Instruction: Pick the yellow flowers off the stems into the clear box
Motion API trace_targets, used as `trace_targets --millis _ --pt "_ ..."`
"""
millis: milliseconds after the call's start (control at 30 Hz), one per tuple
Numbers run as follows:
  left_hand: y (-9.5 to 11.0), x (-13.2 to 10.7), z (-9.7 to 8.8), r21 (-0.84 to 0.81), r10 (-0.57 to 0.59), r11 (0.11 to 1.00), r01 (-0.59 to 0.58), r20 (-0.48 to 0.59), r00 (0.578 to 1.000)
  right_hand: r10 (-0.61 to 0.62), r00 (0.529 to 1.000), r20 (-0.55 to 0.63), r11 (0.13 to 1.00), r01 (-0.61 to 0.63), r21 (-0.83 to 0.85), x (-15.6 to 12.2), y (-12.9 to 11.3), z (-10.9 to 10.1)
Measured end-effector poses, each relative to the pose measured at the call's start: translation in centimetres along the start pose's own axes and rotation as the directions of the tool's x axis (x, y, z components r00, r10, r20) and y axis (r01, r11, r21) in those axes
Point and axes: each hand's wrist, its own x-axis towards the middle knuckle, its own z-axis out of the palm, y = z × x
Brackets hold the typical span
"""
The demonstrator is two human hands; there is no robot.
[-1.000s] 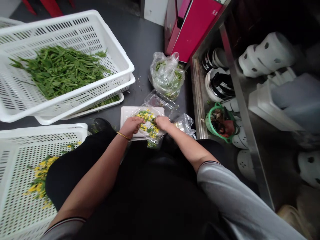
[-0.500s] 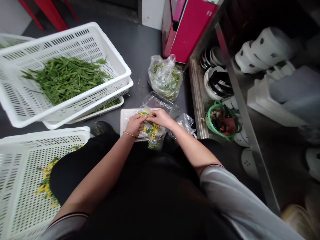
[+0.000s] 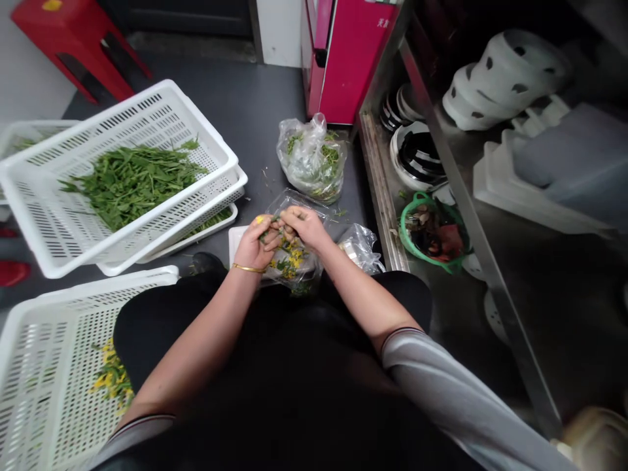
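Observation:
My left hand (image 3: 256, 240) and my right hand (image 3: 304, 224) meet over a clear plastic pack (image 3: 293, 260) of yellow flowers and green stems, which lies on a white tray (image 3: 234, 240) on the dark floor. Both hands pinch a small sprig of yellow flowers (image 3: 271, 226) between their fingertips. A gold bangle sits on my left wrist. An empty clear clamshell box (image 3: 294, 199) lies just beyond my hands.
Stacked white crates (image 3: 73, 222) hold green leaves (image 3: 132, 180) at the left. Another white crate (image 3: 44, 366) with yellow flowers sits at the lower left. A plastic bag of trimmings (image 3: 311, 157), a pink cabinet (image 3: 343, 59), a steel shelf (image 3: 387, 196) and a green basket (image 3: 429, 232) are to the right.
My hands rose off the pack and came together, picking a sprig from it. The view tilted up, so everything sits lower and further left.

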Motion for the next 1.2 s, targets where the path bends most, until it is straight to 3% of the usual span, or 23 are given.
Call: trace_targets --millis 67,100,167,233,367,433,467,567,633,700,767,833,867,933,1000,1033,1067,1200 --pt "0.9 -0.5 -1.3 -0.039 -0.015 0.999 0.016 0.034 0.999 0.091 0.979 0.181 0.936 -0.022 -0.351 0.0 0.8 -1.2" --pt "1.4 -0.7 -2.1 -0.046 -0.025 0.999 0.028 0.050 0.998 0.166 0.959 0.228 0.839 -0.016 -0.543 0.0 1.5 -1.6" --pt "2.0 -0.8 -3.7 -0.029 -0.056 0.998 0.058 0.050 0.997 0.276 0.942 0.191 0.575 -0.002 -0.818 0.4 3.3 -1.5" --pt "1.9 -0.7 -5.0 0.010 -0.091 0.996 0.091 -0.003 0.996 0.322 0.941 0.101 0.376 -0.029 -0.926 1.1 5.5 -0.2" --pt "0.1 -0.4 -7.2 0.087 -0.167 0.980 0.177 -0.111 0.980 0.392 0.920 0.015 0.288 -0.108 -0.952 2.6 9.4 2.7" --pt "-1.0 -0.4 -8.1 0.125 -0.212 0.964 0.234 -0.165 0.963 0.404 0.915 -0.007 0.309 -0.144 -0.940 3.1 10.2 2.8" --pt "-1.5 -0.4 -8.5 0.151 -0.227 0.954 0.258 -0.195 0.954 0.411 0.912 -0.006 0.361 -0.168 -0.917 3.2 10.1 2.5" --pt "-2.8 -0.3 -8.8 0.271 -0.224 0.919 0.285 -0.234 0.946 0.470 0.878 0.092 0.663 -0.283 -0.693 2.9 8.4 1.6" --pt "-3.4 -0.3 -8.6 0.339 -0.205 0.905 0.258 -0.183 0.961 0.491 0.853 0.176 0.803 -0.365 -0.471 2.2 7.0 1.6" --pt "-3.7 -0.4 -8.2 0.355 -0.183 0.911 0.208 -0.103 0.978 0.474 0.857 0.202 0.858 -0.398 -0.324 1.3 5.8 1.9" --pt "-3.6 -0.6 -8.0 0.329 -0.165 0.929 0.168 -0.037 0.986 0.437 0.883 0.171 0.880 -0.380 -0.284 0.6 5.3 1.8" --pt "-3.3 -0.8 -8.3 0.285 -0.142 0.948 0.143 -0.023 0.990 0.374 0.927 0.039 0.858 -0.330 -0.395 0.4 5.3 1.2" --pt "-3.1 -0.9 -8.5 0.264 -0.132 0.955 0.134 -0.027 0.991 0.325 0.944 -0.047 0.806 -0.303 -0.509 0.6 5.4 0.8" --pt "-2.9 -1.0 -9.0 0.248 -0.107 0.962 0.117 -0.053 0.993 0.219 0.963 -0.156 0.602 -0.259 -0.755 1.0 5.9 0.4" --pt "-2.9 -0.9 -9.3 0.289 -0.057 0.953 0.085 -0.103 0.993 0.198 0.973 -0.115 0.409 -0.189 -0.893 1.6 6.4 0.8" --pt "-3.0 -0.8 -9.4 0.328 -0.015 0.943 0.058 -0.134 0.991 0.221 0.972 -0.077 0.383 -0.159 -0.910 1.9 6.6 1.3" --pt "-3.1 -0.7 -9.4 0.369 0.036 0.929 0.027 -0.164 0.986 0.249 0.967 -0.045 0.416 -0.149 -0.897 2.0 6.8 1.9" --pt "-3.4 -0.4 -9.0 0.456 0.178 0.888 -0.061 -0.216 0.960 0.348 0.933 0.090 0.774 -0.232 -0.589 1.4 5.8 4.3"
